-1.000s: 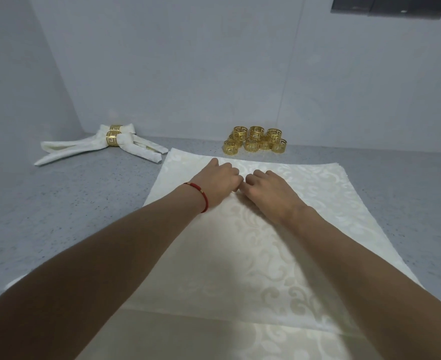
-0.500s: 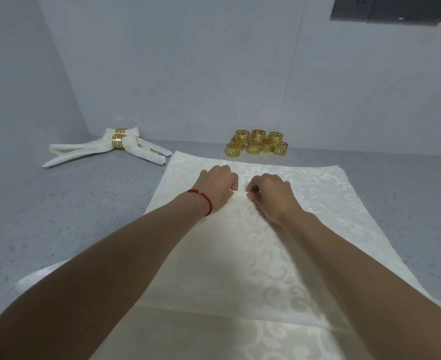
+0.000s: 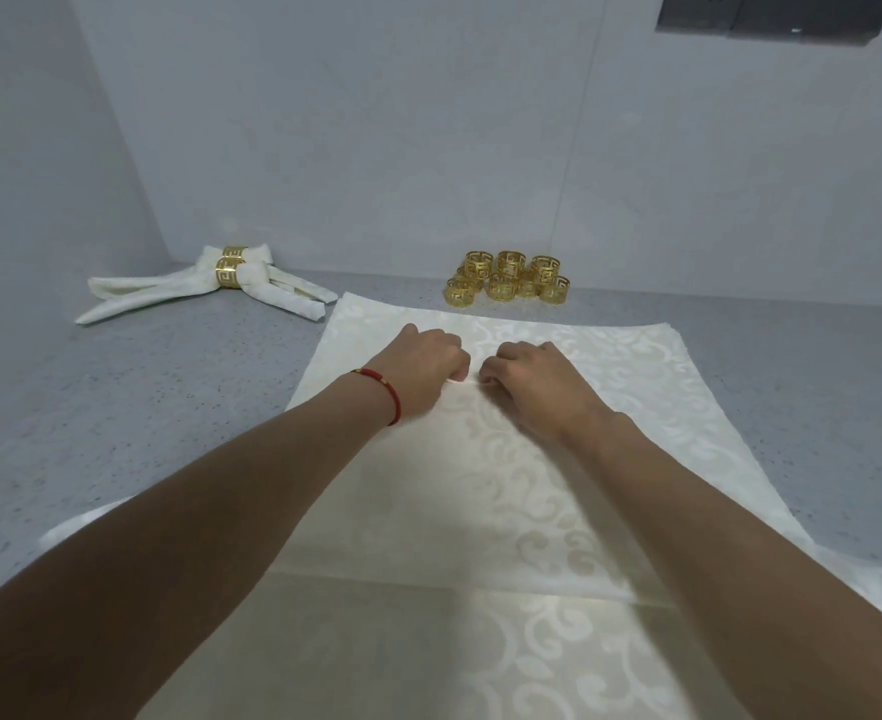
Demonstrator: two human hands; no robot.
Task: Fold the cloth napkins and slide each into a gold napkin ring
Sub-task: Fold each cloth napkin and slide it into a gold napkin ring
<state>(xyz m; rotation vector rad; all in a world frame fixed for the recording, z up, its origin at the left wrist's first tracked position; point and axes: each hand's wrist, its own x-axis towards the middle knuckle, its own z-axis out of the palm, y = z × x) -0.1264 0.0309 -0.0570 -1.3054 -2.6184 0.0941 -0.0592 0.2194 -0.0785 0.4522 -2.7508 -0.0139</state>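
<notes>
At ten o'clock on the grey table (image 3: 116, 407) lie two ringed napkins (image 3: 194, 291). Centre, the left hand (image 3: 420, 368) and right hand (image 3: 537, 379) pinch, it seems, a small ridge of the cream napkin (image 3: 532, 485) with curled fingers. Loose gold rings (image 3: 506, 278) cluster at twelve o'clock.

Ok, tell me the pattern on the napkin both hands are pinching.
Cream napkin with a tone-on-tone scroll pattern, clearest in the head view.

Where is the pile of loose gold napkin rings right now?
In the head view, the loose gold napkin rings sit clustered at the back of the counter against the wall, just beyond the far edge of the spread napkin, right of the finished ringed napkins.
</notes>
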